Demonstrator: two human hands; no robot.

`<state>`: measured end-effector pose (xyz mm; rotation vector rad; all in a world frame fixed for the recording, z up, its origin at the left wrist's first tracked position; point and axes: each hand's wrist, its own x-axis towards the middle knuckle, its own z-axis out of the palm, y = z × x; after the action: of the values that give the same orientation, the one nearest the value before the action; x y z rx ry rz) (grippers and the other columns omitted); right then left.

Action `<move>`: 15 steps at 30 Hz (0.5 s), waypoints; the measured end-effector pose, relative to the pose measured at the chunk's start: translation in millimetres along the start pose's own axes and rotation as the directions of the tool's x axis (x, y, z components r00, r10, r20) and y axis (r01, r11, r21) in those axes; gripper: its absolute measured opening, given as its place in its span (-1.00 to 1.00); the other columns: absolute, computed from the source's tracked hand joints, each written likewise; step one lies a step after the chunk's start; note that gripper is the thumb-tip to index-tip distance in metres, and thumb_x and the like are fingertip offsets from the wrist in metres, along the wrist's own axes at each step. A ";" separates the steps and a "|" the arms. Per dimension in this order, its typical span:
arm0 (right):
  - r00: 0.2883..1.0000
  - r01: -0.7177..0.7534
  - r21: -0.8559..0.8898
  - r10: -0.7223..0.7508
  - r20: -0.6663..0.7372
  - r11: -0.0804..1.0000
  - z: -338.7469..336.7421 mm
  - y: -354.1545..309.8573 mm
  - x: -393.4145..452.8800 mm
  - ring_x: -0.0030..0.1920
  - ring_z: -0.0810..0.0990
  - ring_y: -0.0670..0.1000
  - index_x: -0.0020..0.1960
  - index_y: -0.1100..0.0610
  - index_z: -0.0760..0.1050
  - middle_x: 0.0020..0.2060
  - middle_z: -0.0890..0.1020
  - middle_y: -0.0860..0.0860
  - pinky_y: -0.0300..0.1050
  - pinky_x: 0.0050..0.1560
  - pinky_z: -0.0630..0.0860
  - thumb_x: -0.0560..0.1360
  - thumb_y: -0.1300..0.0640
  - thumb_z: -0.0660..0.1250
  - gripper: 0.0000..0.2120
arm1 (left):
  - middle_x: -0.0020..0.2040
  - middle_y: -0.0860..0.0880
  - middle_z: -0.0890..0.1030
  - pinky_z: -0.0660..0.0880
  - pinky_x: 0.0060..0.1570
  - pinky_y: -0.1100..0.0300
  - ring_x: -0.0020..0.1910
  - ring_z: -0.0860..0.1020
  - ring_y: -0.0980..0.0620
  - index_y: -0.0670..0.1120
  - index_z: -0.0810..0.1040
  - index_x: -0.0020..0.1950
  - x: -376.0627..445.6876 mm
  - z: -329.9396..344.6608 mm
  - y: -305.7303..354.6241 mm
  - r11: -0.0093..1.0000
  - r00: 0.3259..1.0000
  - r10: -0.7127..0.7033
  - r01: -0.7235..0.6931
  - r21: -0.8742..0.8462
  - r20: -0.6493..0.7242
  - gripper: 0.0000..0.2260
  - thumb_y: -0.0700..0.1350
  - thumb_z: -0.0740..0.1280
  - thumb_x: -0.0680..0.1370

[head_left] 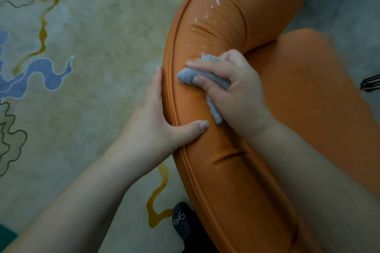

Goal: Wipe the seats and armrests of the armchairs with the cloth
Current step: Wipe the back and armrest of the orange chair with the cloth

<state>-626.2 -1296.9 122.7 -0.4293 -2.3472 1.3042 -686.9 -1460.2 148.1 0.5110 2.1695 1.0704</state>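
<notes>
An orange leather armchair fills the right half of the view, its padded armrest (222,33) curving from the top centre down to the bottom. Wet streaks shine on the armrest's upper part. My right hand (238,92) grips a bunched grey cloth (188,77) and presses it onto the armrest's top. My left hand (164,123) clasps the armrest's outer edge, fingers down the outside along the piping, thumb lying over the top just below the cloth. The orange seat cushion (320,96) lies to the right of my right arm.
A pale rug (92,37) with blue, yellow and black wavy lines covers the floor on the left. A dark shoe (182,220) shows at the bottom beside the chair. Thin black metal legs (370,84) stand at the right edge, on grey floor.
</notes>
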 end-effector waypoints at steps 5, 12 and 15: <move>0.999 0.025 0.024 -0.024 -0.033 0.999 -2.8 0.9 -25.3 -0.08 0.50 -0.03 0.15 0.04 0.60 -0.11 0.46 0.10 -0.37 -0.01 0.41 0.47 0.14 0.40 -0.74 | 0.51 0.17 0.23 0.46 0.27 -0.01 0.32 0.46 0.08 0.27 -0.15 0.54 20.5 -13.8 9.2 0.998 0.999 -0.013 0.010 0.066 0.046 0.19 0.34 0.52 0.11; 0.997 0.014 0.018 -0.013 -0.071 1.000 5.5 13.8 37.8 -0.11 0.49 0.02 0.14 0.10 0.62 -0.12 0.43 0.14 -0.22 -0.02 0.47 0.47 0.18 0.41 -0.76 | 0.44 0.25 0.27 0.48 0.25 0.05 0.29 0.48 0.17 0.30 -0.12 0.53 42.3 -20.9 18.8 0.994 0.998 -0.003 -0.004 0.110 0.065 0.16 0.33 0.54 0.13; 0.996 0.088 0.063 -0.089 0.015 0.994 -4.4 9.0 2.0 -0.13 0.47 0.00 0.14 0.07 0.61 -0.12 0.43 0.11 -0.21 -0.09 0.48 0.48 0.14 0.38 -0.76 | 0.44 0.23 0.32 0.49 0.22 0.03 0.27 0.49 0.18 0.34 -0.12 0.52 50.3 -23.2 24.1 0.996 0.997 -0.024 0.017 0.092 0.078 0.17 0.34 0.52 0.07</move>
<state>-625.2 -1288.2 117.6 -0.2920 -2.3053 1.3407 -737.5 -1429.0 158.6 0.5624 2.1565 0.9278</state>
